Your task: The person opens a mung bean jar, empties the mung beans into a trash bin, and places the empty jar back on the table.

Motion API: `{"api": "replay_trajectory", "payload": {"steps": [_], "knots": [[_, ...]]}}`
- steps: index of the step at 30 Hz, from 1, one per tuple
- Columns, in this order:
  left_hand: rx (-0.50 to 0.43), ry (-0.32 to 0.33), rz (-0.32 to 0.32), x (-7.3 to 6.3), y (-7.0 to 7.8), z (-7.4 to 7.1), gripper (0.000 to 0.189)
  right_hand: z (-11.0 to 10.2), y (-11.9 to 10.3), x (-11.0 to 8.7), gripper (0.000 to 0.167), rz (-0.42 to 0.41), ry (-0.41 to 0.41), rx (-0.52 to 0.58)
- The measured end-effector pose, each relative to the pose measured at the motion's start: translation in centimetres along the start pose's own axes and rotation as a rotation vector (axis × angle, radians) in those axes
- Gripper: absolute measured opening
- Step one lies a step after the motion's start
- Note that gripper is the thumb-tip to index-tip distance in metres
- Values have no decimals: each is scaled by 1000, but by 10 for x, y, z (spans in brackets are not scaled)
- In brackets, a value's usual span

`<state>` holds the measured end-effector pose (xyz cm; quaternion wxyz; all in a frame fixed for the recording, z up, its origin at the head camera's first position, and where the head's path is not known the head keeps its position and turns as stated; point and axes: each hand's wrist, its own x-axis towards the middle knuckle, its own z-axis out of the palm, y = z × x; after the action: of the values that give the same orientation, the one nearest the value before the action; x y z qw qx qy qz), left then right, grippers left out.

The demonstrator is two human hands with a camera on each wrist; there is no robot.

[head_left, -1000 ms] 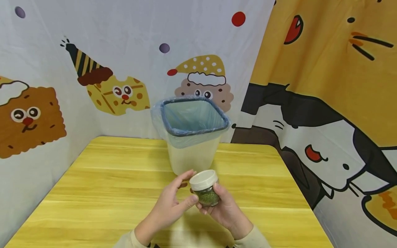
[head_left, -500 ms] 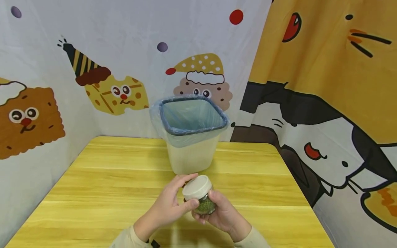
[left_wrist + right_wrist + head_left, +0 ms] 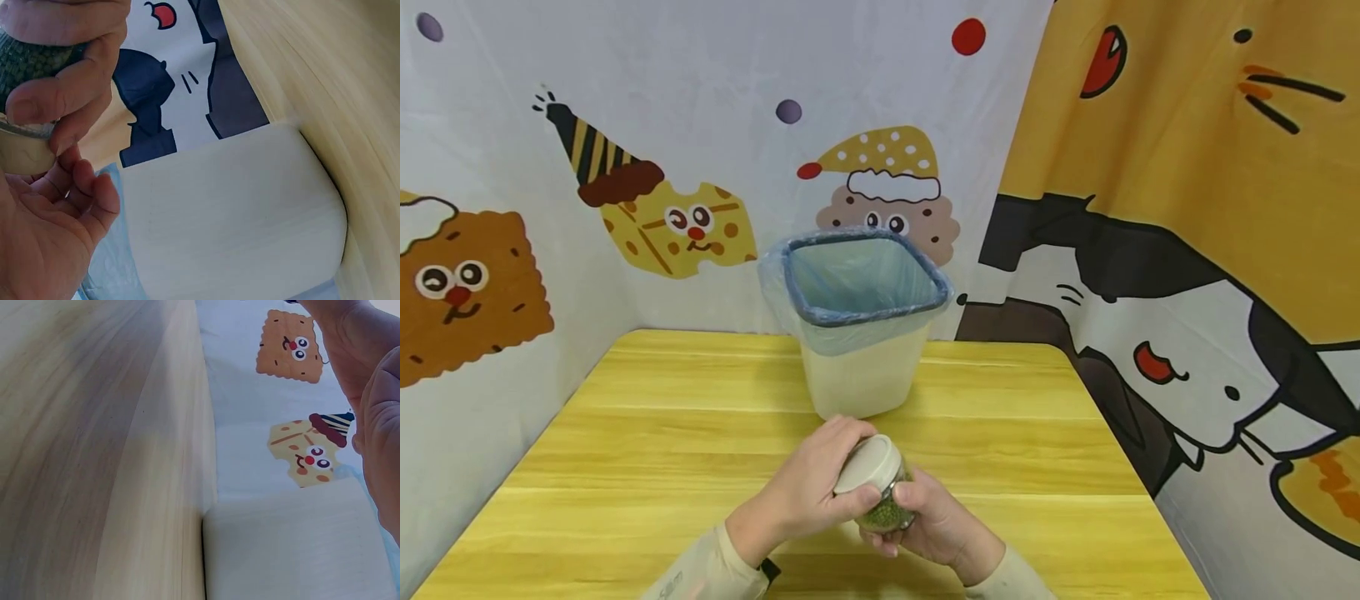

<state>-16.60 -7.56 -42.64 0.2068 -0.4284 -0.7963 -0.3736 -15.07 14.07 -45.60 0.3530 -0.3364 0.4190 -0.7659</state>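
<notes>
A small clear jar (image 3: pixel 886 510) with a white lid (image 3: pixel 871 465) and green, bean-like grains inside is held over the near middle of the table, tilted toward the left. My left hand (image 3: pixel 808 487) grips the lid from the left, thumb along its near edge and fingers over the far side. Around the glass body, my right hand (image 3: pixel 942 527) curls its fingers, with the thumb near the lid's rim. In the left wrist view, the grains (image 3: pixel 37 62) show between the right hand's fingers. The jar does not show in the right wrist view.
Beyond the hands stands a pale bin (image 3: pixel 868 375) lined with a bluish plastic bag (image 3: pixel 865 283) folded over its rim. It rests on a yellow wood-grain table (image 3: pixel 647 450). Cartoon-printed curtains (image 3: pixel 700 83) enclose the table at the back and sides.
The jar has come lower and slightly left, its lid tipping further toward the left hand. My left hand has closed from a loose hold at the jar onto the lid.
</notes>
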Motion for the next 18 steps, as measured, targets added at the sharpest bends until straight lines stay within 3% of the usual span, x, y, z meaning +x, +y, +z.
{"api": "replay_trajectory", "payload": {"steps": [5, 11, 18], "knots": [[51, -3, 50, 2, -2, -1, 60, -2, 1, 0, 36, 6, 6, -62], [44, -34, 12, 4, 3, -4, 51, -4, 1, 1, 33, -24, 10, -138], [59, -7, -11, 5, 6, -1, 49, -2, -2, -1, 34, -57, 128, -317]]}}
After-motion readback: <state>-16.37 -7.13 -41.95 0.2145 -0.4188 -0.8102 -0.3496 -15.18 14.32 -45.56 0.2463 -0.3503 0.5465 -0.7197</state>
